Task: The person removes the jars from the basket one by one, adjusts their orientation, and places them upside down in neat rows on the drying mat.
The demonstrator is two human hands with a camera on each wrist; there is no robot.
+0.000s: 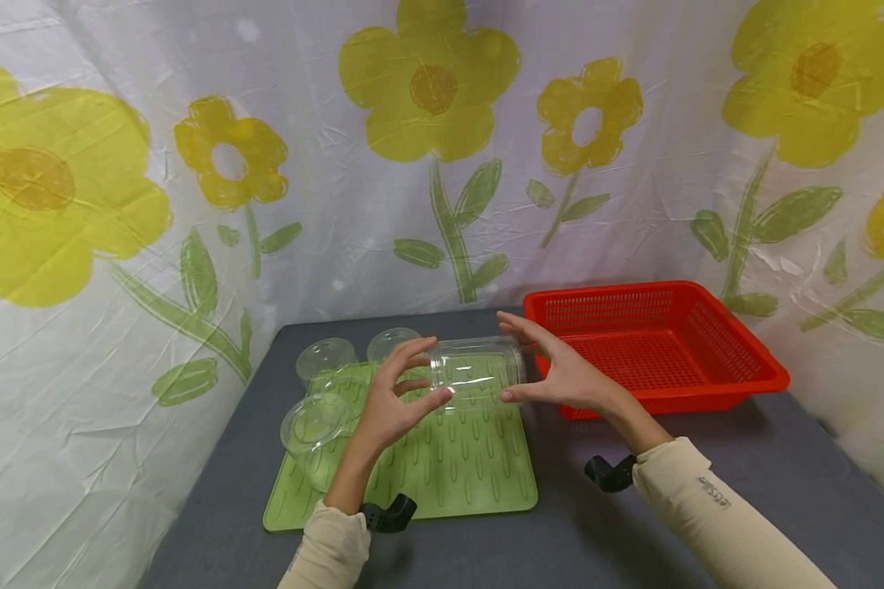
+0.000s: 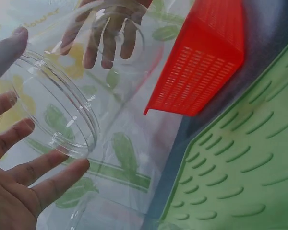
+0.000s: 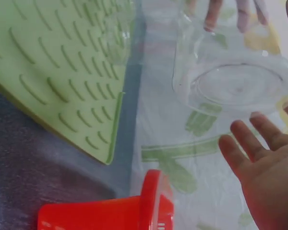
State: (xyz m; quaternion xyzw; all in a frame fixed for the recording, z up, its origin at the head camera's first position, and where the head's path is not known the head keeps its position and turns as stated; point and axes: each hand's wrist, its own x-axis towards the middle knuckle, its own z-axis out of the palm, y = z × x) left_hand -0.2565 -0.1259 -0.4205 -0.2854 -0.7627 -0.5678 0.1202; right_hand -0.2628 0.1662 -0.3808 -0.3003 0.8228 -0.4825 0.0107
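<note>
A clear plastic jar (image 1: 479, 372) lies sideways in the air above the green ribbed mat (image 1: 479, 470), held between two hands. My left hand (image 1: 396, 405) holds its ringed mouth end, the thumb on one side of the rim and spread fingers on the other. At the round base, my right hand (image 1: 563, 372) spans the jar between thumb and fingers. Through the clear wall, the left wrist view shows the right fingers (image 2: 108, 48) behind the base. The right wrist view has the jar base (image 3: 237, 86) close beside the right fingertips.
Several more clear plastic containers stand at the left of the mat, among them a near one (image 1: 313, 433) and a far one (image 1: 394, 339). A red perforated basket (image 1: 678, 401) sits at the back right. Flowered sheeting (image 1: 309, 164) surrounds the dark table (image 1: 214, 499).
</note>
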